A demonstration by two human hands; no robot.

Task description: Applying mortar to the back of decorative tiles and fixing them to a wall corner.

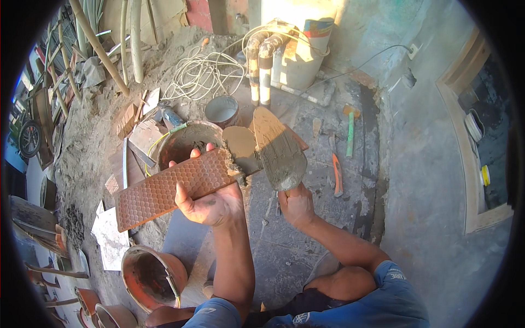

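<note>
A long brown tile (pixel 164 188) lies tilted across my left hand (pixel 219 206), its honeycomb-patterned back facing up. My fingers are wrapped round its edges from below. Wet grey mortar (pixel 233 162) clings to its right end. In my right hand (pixel 297 208) is a trowel (pixel 280 150), held by the handle with its broad blade pointing away from me. Mortar coats the near part of the blade, which is close beside the tile's mortared end. Behind the tile stands a bucket (pixel 188 131) with dark mortar inside, partly hidden by the tile and my fingertips.
A green-handled hammer (pixel 350 134) and an orange-handled tool (pixel 337 175) lie on the floor at right. An orange bucket (pixel 129 273) stands near my left leg. Coiled cable (pixel 202 76), pipes (pixel 265 76) and a white bucket (pixel 301 68) are at the back. A grey wall (pixel 421 164) borders the right.
</note>
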